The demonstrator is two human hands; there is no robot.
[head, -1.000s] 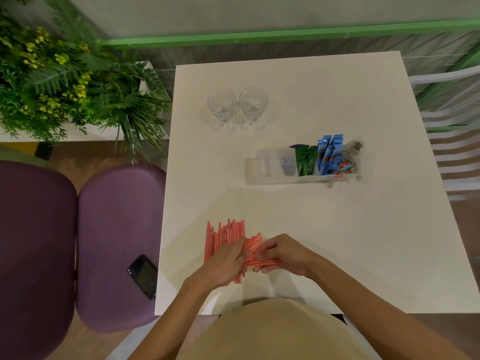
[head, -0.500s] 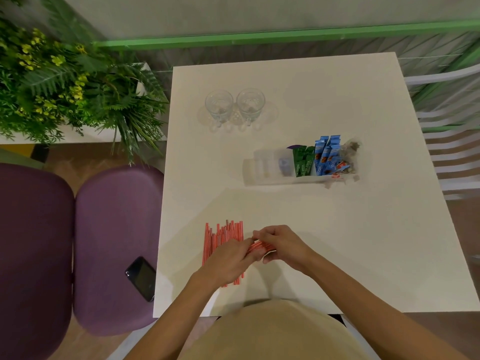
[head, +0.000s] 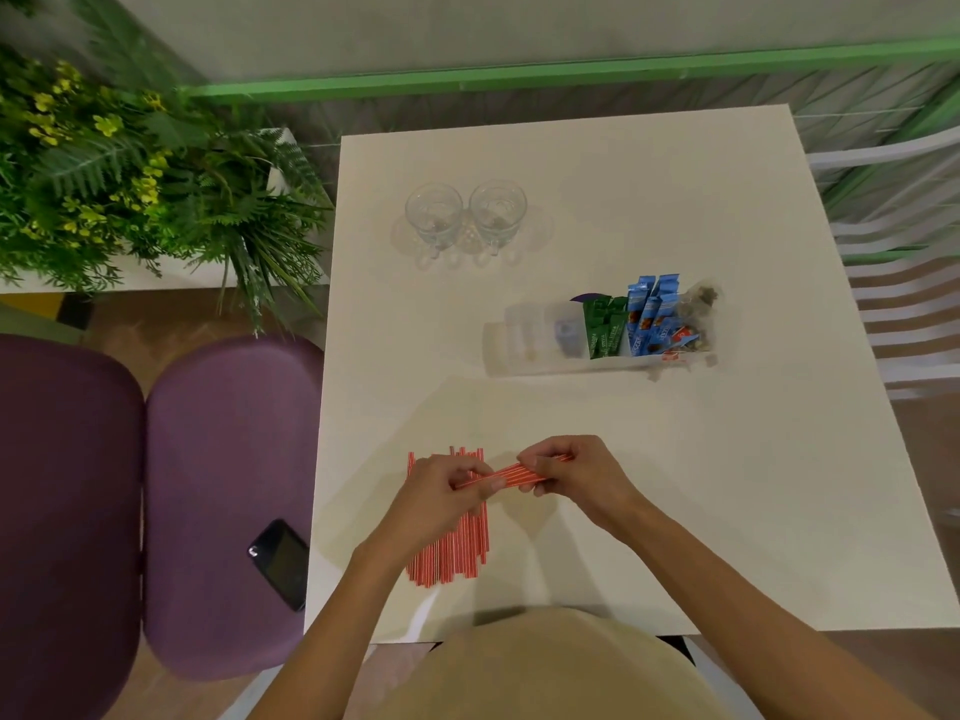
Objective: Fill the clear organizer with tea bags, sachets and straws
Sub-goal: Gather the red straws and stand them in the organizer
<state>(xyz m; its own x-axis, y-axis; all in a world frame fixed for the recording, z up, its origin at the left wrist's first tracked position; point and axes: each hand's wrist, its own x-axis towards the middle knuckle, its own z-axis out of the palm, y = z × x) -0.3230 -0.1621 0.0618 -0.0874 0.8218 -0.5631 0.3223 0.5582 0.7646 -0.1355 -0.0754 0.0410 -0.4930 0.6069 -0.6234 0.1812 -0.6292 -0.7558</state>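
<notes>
A small straw bundle (head: 511,474) is lying across the gap between the two hands. Its long axis is running left to right, with the right end pointing slightly farther away than the left. The left hand (head: 439,493) is gripping the bundle's left end, its fingers (head: 480,490) curling round the straws. The right hand (head: 579,470) is grasping the right end, fingers wrapping over the top, so only a short stub is sticking out past them. The middle stretch is showing bare between the hands, over the near part of the bench (head: 727,485). The straws in the bundle are too fine to count.

Beneath the left hand a loose straw pile (head: 460,548) is lying flat on the bench, its long axis running near to far, crosswise to the bundle. The hand and wrist are covering much of its far half.

Farther off to the right, well apart from the hands, the clear organizer (head: 519,337) is sitting with its long side left to right. Green sachets (head: 602,327) and blue sachets (head: 647,314) are standing upright in its right part. The brownish contents at its right end are too blurred to name, and the left compartments are hard to make out through the clear walls.
</notes>
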